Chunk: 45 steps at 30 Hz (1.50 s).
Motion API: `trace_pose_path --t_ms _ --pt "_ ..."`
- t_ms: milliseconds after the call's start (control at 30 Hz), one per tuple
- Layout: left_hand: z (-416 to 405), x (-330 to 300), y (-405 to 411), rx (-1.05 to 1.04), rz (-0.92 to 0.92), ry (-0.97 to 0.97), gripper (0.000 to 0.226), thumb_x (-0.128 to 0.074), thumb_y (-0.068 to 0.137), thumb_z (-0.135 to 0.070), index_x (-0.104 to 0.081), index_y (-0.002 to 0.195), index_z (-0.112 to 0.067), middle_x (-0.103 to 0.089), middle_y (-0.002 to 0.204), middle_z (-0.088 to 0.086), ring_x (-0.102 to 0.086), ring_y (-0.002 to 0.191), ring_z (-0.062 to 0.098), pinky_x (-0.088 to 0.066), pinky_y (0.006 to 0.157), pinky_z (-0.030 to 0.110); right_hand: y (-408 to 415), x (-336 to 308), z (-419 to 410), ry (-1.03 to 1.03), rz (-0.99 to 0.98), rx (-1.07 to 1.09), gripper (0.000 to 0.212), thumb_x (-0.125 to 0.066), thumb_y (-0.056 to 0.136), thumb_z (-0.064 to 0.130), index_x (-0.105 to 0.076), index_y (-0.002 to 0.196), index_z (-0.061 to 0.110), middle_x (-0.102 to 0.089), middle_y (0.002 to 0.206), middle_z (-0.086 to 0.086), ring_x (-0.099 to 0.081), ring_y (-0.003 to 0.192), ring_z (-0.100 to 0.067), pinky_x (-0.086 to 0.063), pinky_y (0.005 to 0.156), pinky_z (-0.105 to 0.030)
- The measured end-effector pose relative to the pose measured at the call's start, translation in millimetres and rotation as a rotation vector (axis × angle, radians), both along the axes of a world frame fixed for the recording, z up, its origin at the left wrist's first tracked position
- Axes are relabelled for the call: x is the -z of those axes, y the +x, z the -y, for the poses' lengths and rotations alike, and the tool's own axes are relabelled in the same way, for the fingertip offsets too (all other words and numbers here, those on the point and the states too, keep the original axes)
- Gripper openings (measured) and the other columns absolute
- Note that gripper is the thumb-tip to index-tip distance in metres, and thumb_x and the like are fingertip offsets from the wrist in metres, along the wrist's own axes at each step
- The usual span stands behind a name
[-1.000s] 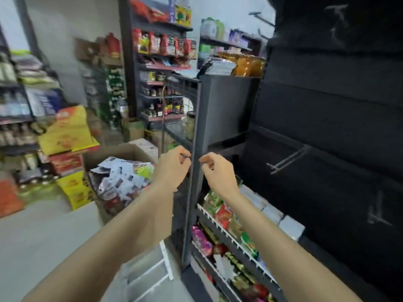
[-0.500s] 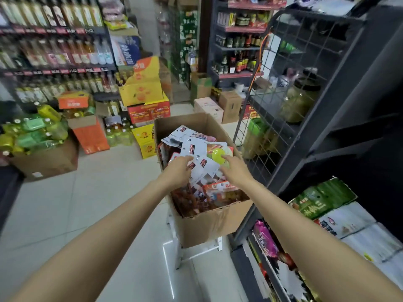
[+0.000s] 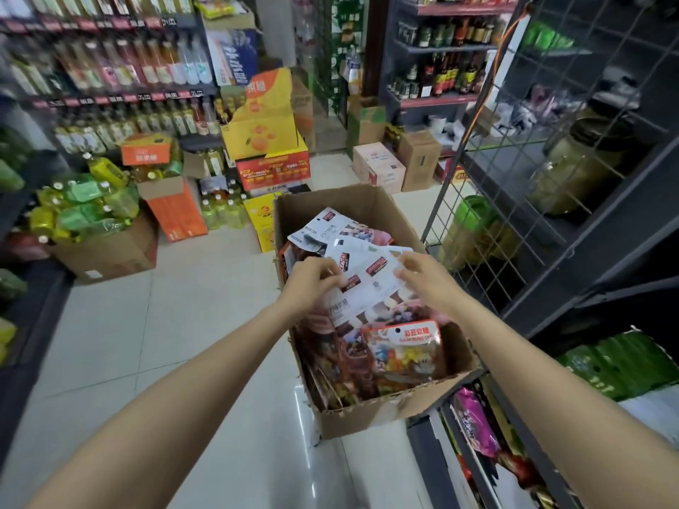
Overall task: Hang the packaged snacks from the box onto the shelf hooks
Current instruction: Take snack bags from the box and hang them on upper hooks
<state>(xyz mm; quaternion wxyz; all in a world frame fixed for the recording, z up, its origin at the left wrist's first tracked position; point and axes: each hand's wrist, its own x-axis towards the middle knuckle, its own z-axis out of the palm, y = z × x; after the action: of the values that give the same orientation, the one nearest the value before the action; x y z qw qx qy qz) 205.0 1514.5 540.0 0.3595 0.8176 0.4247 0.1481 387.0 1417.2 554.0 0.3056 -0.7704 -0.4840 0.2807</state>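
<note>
Head view
Box: open cardboard box (image 3: 371,413) standing on the pale tiled floor (image 3: 147,343), just beside the dark wire-grid shelf (image 3: 514,200); both hands reach into its top.
Packaged snacks: white-topped packets (image 3: 371,277) with red labels, piled in the box – the uppermost ones fan out between and beyond the fingertips of the two hands.
Left hand: left hand (image 3: 310,284), fingers curled, thumb and fingertips pinching the near-left edge of the top white packet.
Right hand: right hand (image 3: 426,277), fingers bent, tips on the right edge of the same pile; whether they grip it or only touch, I cannot tell.
Sweets bag: clear bag of coloured sweets (image 3: 404,347) with an orange header – upright against the near wall of the box, nearer the wearer than either hand's fingers.
Beyond the fingers: orange and yellow cartons (image 3: 268,141) stacked on the floor; bottle shelves (image 3: 110,75) behind them.
</note>
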Motion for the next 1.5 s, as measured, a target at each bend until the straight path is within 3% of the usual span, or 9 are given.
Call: trace_pose_path --t_ms 100,267,567,700,800,1033,1133,1267,1500 --pt "-3.8 -35.9 5.6 0.027 0.133 0.031 0.016 -0.065 0.087 -0.021 -0.072 0.081 -0.009 -0.068 0.080 0.000 -0.060 0.079 0.017 -0.041 0.068 0.019 7.0 -17.9 2.0 0.064 -0.165 0.018 0.014 -0.047 0.097 0.014 -0.055 0.092 0.004 -0.063 0.091 -0.016 -0.058 0.078 -0.032 -0.047 0.073 -0.041" --pt "1.9 -93.9 13.2 0.103 0.177 0.265 0.019 -0.060 0.090 -0.018 -0.073 0.095 -0.005 -0.060 0.081 -0.001 -0.049 0.076 0.009 -0.029 0.059 0.016 -3.7 -52.5 12.0 0.269 -0.283 0.070 0.018 -0.045 0.099 0.012 -0.059 0.109 0.007 -0.066 0.107 -0.008 -0.062 0.095 -0.020 -0.047 0.084 -0.033" --pt "38.3 -176.7 14.5 0.234 0.373 0.461 0.016 -0.062 0.089 -0.018 -0.075 0.095 -0.010 -0.045 0.070 -0.014 -0.045 0.074 0.012 -0.028 0.067 0.020 -44.8 -129.6 69.3 0.585 -0.277 0.290 0.020 -0.072 0.079 0.003 -0.064 0.096 0.010 -0.071 0.088 0.002 -0.069 0.072 -0.003 -0.055 0.063 -0.018" --pt "65.3 -196.5 13.7 0.151 0.548 0.334 0.022 -0.066 0.087 -0.029 -0.068 0.107 -0.018 -0.058 0.094 -0.004 -0.055 0.091 0.013 -0.043 0.081 0.028 -63.1 -163.1 109.4 0.678 -0.171 0.403 0.017 -0.066 0.085 0.003 -0.063 0.101 0.009 -0.070 0.088 0.004 -0.066 0.069 0.004 -0.049 0.060 -0.012" --pt "94.3 -208.8 14.5 0.238 0.596 0.040 0.039 -0.061 0.089 -0.038 -0.054 0.123 -0.019 -0.055 0.100 -0.014 -0.051 0.095 0.007 -0.039 0.071 0.015 -74.2 -183.2 151.9 0.753 -0.156 0.516 0.016 -0.060 0.090 0.003 -0.063 0.106 0.004 -0.070 0.091 0.000 -0.067 0.069 0.001 -0.049 0.058 -0.013" --pt "210.3 -234.7 37.1 0.524 0.849 -0.434 0.011 -0.059 0.091 -0.010 -0.066 0.084 -0.016 -0.068 0.086 0.001 -0.062 0.082 0.015 -0.050 0.082 0.035 -95.8 -211.5 273.2 0.797 -0.116 0.744 0.015 -0.058 0.092 0.006 -0.067 0.100 0.014 -0.073 0.099 -0.007 -0.069 0.089 -0.024 -0.055 0.075 -0.036" --pt "269.0 -248.3 51.0 0.605 0.825 -0.460 0.004 -0.064 0.087 -0.008 -0.067 0.087 -0.005 -0.067 0.080 0.005 -0.061 0.068 0.009 -0.051 0.066 0.024 -107.0 -229.7 327.6 0.875 -0.038 0.853 0.013 -0.064 0.088 0.007 -0.069 0.094 0.018 -0.074 0.095 -0.005 -0.070 0.087 -0.022 -0.058 0.072 -0.036" --pt "348.8 -270.2 67.4 0.670 0.797 -0.490 0.019 -0.073 0.080 -0.014 -0.062 0.084 0.001 -0.066 0.077 0.005 -0.061 0.067 0.013 -0.048 0.056 0.023 -110.3 -242.8 403.2 0.962 0.040 1.046 0.011 -0.066 0.086 0.008 -0.070 0.086 0.018 -0.074 0.088 -0.005 -0.071 0.086 -0.023 -0.058 0.069 -0.036" --pt "500.3 -300.9 88.5 0.802 0.820 -0.650 0.031 -0.070 0.084 -0.023 -0.055 0.058 -0.013 -0.070 0.081 0.012 -0.064 0.073 0.023 -0.048 0.068 0.036 -108.2 -272.4 561.3 1.031 0.169 1.217 0.014 -0.062 0.090 0.011 -0.069 0.100 0.017 -0.073 0.099 -0.002 -0.070 0.092 -0.018 -0.057 0.082 -0.042"
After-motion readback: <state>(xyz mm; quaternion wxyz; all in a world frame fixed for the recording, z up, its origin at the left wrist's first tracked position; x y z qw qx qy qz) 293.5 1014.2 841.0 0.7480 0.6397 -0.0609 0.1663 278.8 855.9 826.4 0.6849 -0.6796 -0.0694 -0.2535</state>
